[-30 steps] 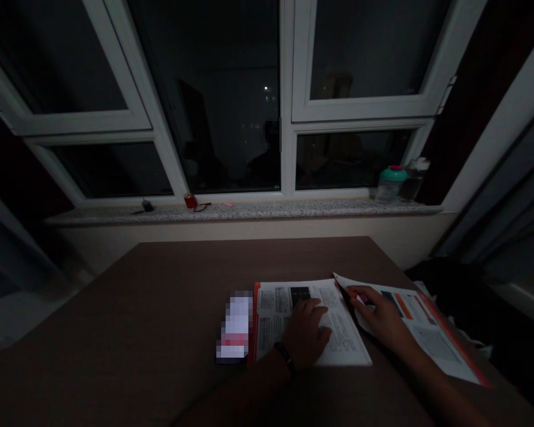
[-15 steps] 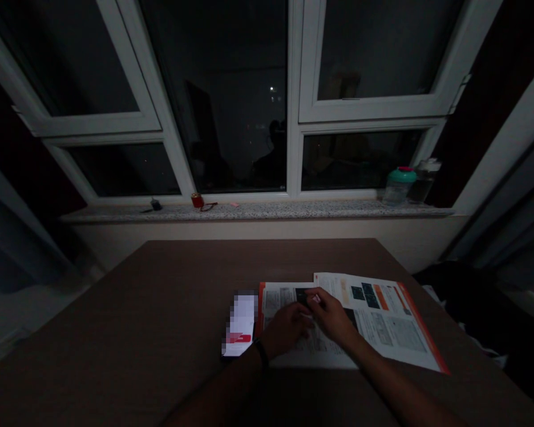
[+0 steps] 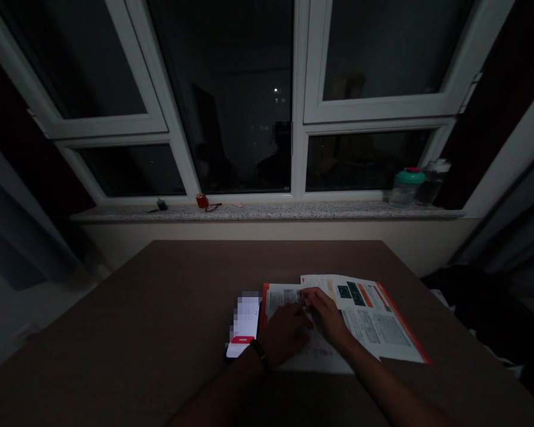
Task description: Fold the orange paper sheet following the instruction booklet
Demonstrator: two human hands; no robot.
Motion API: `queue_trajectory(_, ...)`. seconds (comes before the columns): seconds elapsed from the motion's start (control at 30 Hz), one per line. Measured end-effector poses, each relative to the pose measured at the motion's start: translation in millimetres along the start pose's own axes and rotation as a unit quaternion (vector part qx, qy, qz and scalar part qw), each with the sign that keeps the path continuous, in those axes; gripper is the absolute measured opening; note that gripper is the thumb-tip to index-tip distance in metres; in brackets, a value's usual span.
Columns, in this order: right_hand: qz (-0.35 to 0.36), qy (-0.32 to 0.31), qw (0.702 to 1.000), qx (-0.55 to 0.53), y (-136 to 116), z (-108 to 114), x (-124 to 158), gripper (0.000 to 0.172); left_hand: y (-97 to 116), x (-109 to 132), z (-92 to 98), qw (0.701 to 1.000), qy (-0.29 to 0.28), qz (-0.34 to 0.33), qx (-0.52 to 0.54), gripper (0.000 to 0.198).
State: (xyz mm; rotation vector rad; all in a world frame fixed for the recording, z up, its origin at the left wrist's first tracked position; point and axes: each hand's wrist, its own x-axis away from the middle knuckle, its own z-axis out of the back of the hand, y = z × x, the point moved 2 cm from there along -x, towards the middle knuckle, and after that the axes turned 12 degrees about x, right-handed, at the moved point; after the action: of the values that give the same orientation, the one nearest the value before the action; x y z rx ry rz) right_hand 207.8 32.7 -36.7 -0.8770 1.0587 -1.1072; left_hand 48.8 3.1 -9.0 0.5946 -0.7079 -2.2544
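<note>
Two printed sheets with orange side borders lie on the table, the right sheet [image 3: 398, 326] set slightly higher than the left sheet [image 3: 273, 296]. Over the left sheet is my left hand [image 3: 287, 333], a dark band on its wrist. Its fingers are curled down, and what they grip, if anything, is hidden. My right hand [image 3: 324, 314] is at the inner edge of the right sheet, thumb and fingers drawn together on the paper. The fingertips of both hands are close together. Beside the left sheet lies a phone [image 3: 245, 320] with a lit screen.
The brown table [image 3: 160, 308] reaches toward a granite windowsill [image 3: 267, 211]. On the sill are a small dark bottle [image 3: 161, 204], a red item [image 3: 202, 201], a green-lidded shaker [image 3: 407, 187] and a clear bottle [image 3: 432, 181]. Dark cloth [image 3: 463, 296] is at the right.
The right sheet has slid left, toward and partly over the left one, along with my right hand. My left hand stays over the left sheet. The view has shifted slightly.
</note>
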Motion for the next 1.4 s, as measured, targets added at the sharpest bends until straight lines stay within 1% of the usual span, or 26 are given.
queue_trajectory(0.1,0.031,-0.004,0.994,0.103,-12,13,10,0.034,1,-1,0.3,1.000,-0.012,-0.001,-0.022,0.024)
queue_trajectory(0.13,0.054,-0.023,0.988,0.145,-17,18,13,0.030,1,0,0.9,0.999,-0.018,-0.003,-0.026,0.027)
queue_trajectory(0.2,0.107,-0.064,0.966,0.229,-26,27,18,0.022,1,0,2.6,0.999,-0.029,-0.007,-0.029,0.032)
queue_trajectory(0.23,0.117,-0.078,0.954,0.263,-28,32,20,0.021,1,1,3.5,0.999,-0.031,-0.010,-0.028,0.034)
queue_trajectory(0.27,0.113,-0.089,0.947,0.289,-29,36,21,0.022,1,1,4.3,0.999,-0.031,-0.014,-0.027,0.033)
queue_trajectory(0.37,0.096,-0.093,0.935,0.329,-26,46,21,0.024,1,2,5.8,0.999,-0.028,-0.022,-0.018,0.032)
queue_trajectory(0.57,0.091,-0.100,0.927,0.351,-20,50,17,0.028,1,4,7.4,0.999,-0.027,-0.022,-0.015,0.037)
queue_trajectory(0.8,0.122,-0.111,0.923,0.348,-18,47,17,0.032,2,3,13.4,0.997,-0.055,-0.023,-0.041,0.028)
queue_trajectory(0.93,0.128,-0.115,0.922,0.348,-16,46,18,0.035,4,3,14.2,0.998,-0.052,-0.018,-0.040,0.027)
queue_trajectory(1.03,0.136,-0.119,0.922,0.343,-13,44,18,0.041,2,3,12.4,0.998,-0.047,-0.015,-0.039,0.027)
queue_trajectory(1.17,0.142,-0.132,0.922,0.335,-12,41,18,0.047,1,4,10.1,0.999,-0.038,-0.020,-0.032,0.030)
queue_trajectory(1.4,0.128,-0.131,0.926,0.329,-17,40,19,0.048,2,4,9.8,0.999,-0.031,-0.017,-0.021,0.037)
